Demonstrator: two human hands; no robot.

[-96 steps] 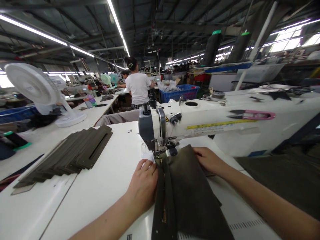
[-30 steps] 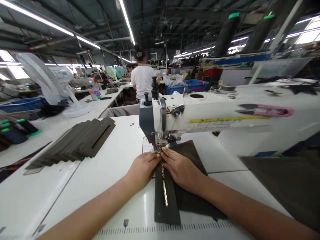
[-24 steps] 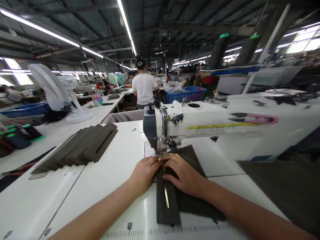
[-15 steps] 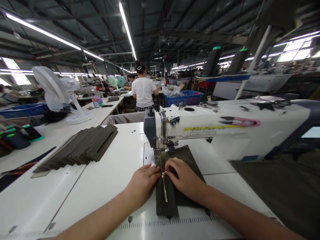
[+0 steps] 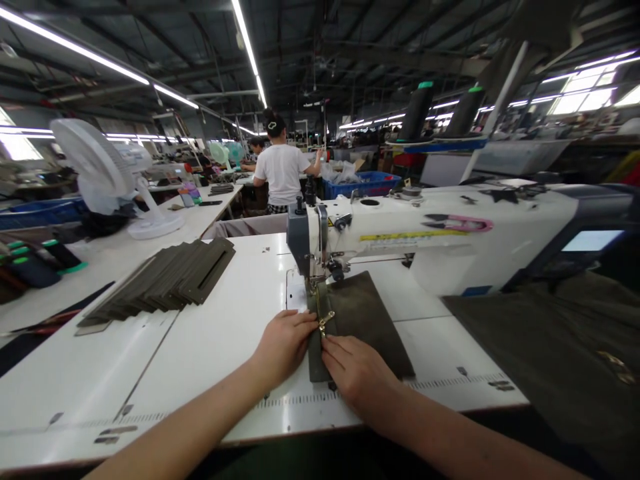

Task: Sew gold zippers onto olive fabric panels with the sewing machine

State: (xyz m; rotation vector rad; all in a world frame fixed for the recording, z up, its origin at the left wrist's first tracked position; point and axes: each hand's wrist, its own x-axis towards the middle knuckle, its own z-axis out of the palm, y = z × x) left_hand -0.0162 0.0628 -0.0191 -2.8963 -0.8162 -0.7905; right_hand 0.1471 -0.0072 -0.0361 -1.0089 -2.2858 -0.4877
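Fingers [image 5: 306, 319] of left hand [image 5: 285, 343], right hand [image 5: 357, 373] on olive fabric [image 5: 367, 313], zipper [image 5: 325, 323] between

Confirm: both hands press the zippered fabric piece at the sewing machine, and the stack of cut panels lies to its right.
Wrong side: the head view shows the stack of cut panels lying left of the sewing machine. The left hand and right hand press the zippered fabric piece.

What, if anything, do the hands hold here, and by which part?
Neither hand lifts anything. The left hand presses the fabric piece flat at its left edge; the right hand touches its zipper with its fingers, grip unclear.
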